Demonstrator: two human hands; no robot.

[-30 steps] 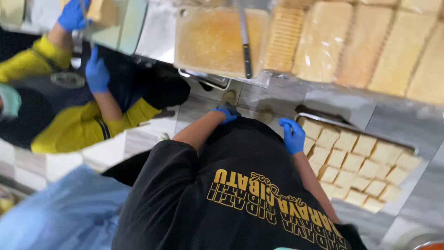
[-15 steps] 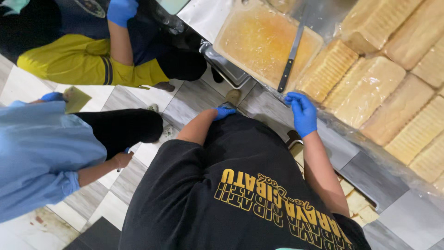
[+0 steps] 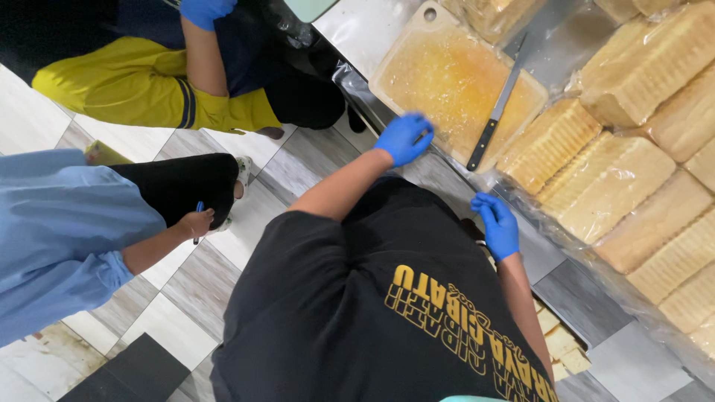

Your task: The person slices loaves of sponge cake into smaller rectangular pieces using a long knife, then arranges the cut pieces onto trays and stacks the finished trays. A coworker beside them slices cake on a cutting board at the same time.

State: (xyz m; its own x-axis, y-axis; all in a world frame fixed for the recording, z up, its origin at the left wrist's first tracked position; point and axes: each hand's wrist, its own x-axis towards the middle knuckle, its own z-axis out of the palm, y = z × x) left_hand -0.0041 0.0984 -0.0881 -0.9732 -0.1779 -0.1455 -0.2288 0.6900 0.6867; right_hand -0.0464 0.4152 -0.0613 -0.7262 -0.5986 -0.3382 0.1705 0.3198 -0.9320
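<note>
Since half a second ago the head camera has swung a little, so the yellow cutting board [image 3: 454, 78] sits more squarely in view, and the left hand [image 3: 403, 137], in a blue glove, has risen from the front of the black shirt to the board's near edge, while the right hand [image 3: 497, 224] has dropped lower and closer to the body. In the head view the left fingers [image 3: 421, 127] are loosely curled and slightly apart at the board's rim, clamped on nothing, likely steadying the board. The right fingers [image 3: 484, 204] are bent together, empty, just above the steel bench [image 3: 581, 294]. The knife [image 3: 497, 112] lies flat across the board, handle toward the right fingers for an easy pickup. Wrapped bread loaves [image 3: 607, 182] lie stacked beyond the right fingers, and cut bread squares [image 3: 560, 344] sit lower, beside the forearm. Two other people stand to the left.
</note>
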